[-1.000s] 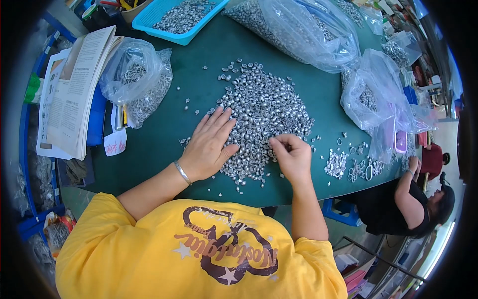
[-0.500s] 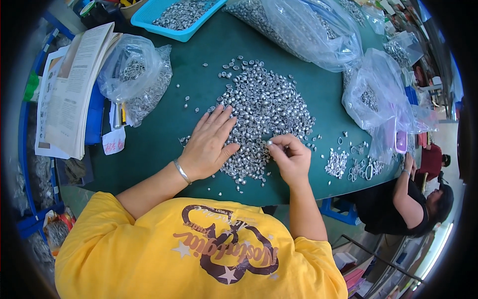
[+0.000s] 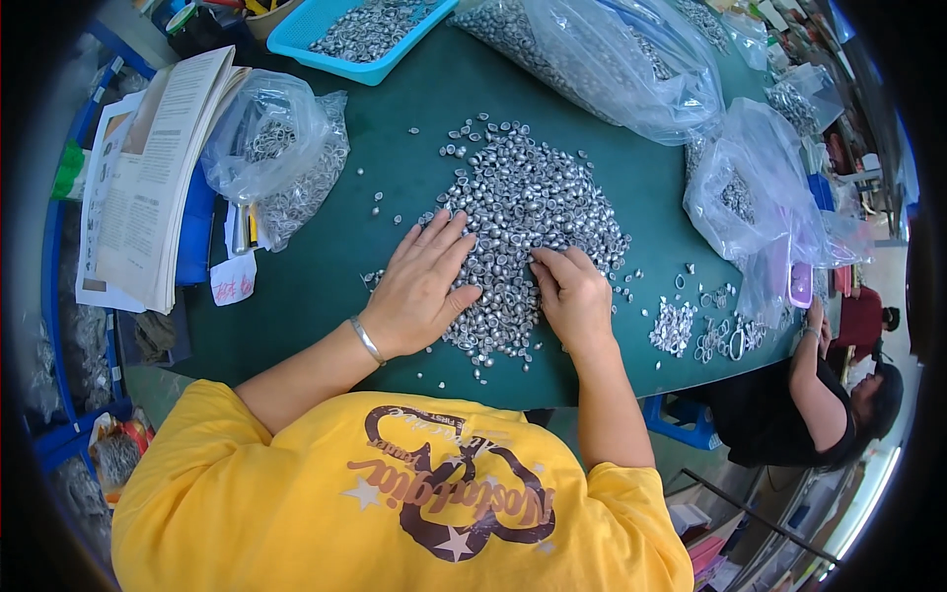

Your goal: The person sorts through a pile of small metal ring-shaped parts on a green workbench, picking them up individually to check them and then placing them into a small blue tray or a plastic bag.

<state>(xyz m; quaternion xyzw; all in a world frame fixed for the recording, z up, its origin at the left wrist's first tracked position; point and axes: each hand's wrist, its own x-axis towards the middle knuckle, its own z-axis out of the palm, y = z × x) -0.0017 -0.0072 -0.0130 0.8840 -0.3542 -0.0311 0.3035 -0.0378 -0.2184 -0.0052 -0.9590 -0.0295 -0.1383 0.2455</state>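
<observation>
A heap of small silvery metal pieces (image 3: 538,192), rounded and partly hollow, is spread on the green table (image 3: 380,118) in front of me. My left hand (image 3: 416,288), with a metal bangle (image 3: 368,340) at its wrist, lies flat with fingers extended against the heap's left edge. My right hand (image 3: 580,304) bends into the heap's near right part. Its thumb and forefinger are pinched together at the pieces. Whatever is between those fingertips is hidden.
Clear bags of metal parts (image 3: 286,148) sit at left, and large ones (image 3: 631,69) at far right. A light-blue basket (image 3: 370,71) stands at the back. Sorted rings and bits (image 3: 673,326) lie right. Papers (image 3: 158,187) lean left. Another person (image 3: 789,414) sits at right.
My right hand has moved slightly away from me, its fingertips going from holding up a small metal piece to down among the heap. My left hand stays on the heap's edge.
</observation>
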